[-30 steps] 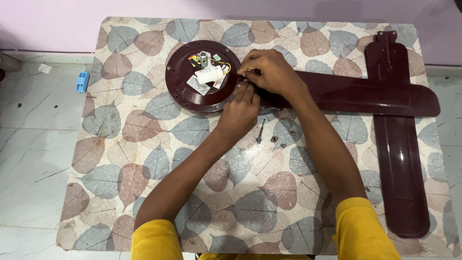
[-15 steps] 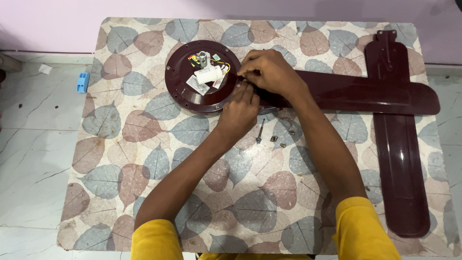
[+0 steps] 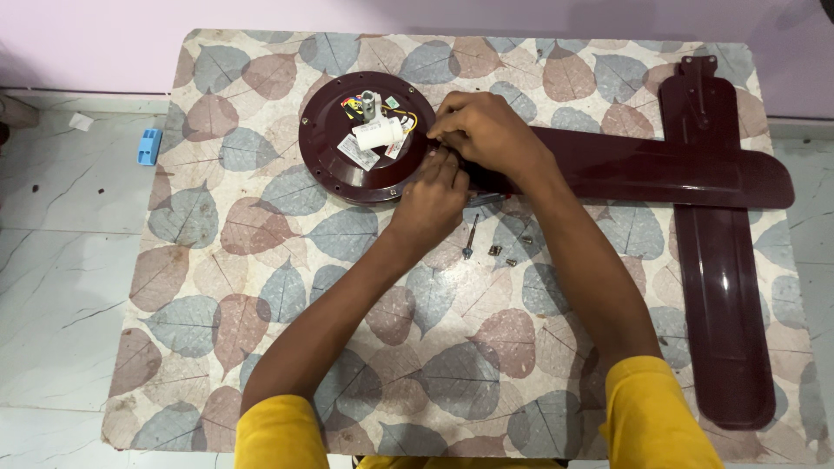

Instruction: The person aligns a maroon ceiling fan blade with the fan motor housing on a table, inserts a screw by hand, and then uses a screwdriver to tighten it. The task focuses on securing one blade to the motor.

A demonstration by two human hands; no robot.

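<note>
Hands: two are showing, the left hand (image 3: 432,204) and the right hand (image 3: 483,132), both meeting at the motor's rim.
Fan motors: one round maroon fan motor (image 3: 330,148) is lying on the tabletop (image 3: 261,287).
Fan blades: two maroon fan blades are lying crossed, a crosswise blade (image 3: 660,169) and an upright blade (image 3: 721,295).
Screwdrivers: one screwdriver (image 3: 470,236).
Loose screws: about three small screws (image 3: 508,250) are lying together.
Blue objects on the floor: one blue piece (image 3: 150,146).

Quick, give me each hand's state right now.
Left hand: fingers curled at the fan motor rim; grip cannot be told.
Right hand: curled over the blade root; grip hidden.
</note>
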